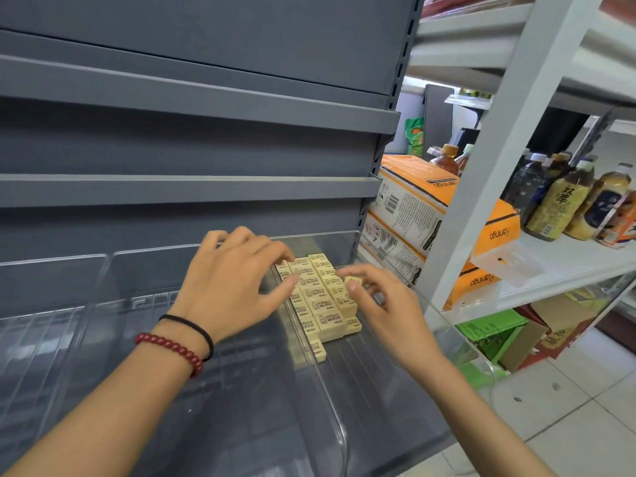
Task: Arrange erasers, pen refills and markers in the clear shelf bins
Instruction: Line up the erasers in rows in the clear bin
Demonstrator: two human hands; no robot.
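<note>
**Stacked rows could topple**

Head view: my right hand (385, 304) pinches one eraser (352, 280) between thumb and fingertips, just above the right edge of the stack (318, 301) in the bin's (364, 380) back left corner. My left hand (237, 284) is open, fingers spread, tips touching the stack's left rows. The risk, I judge, is that pressing the eraser in crooked would shove rows apart, or my left fingers could knock the front ones over.
</note>
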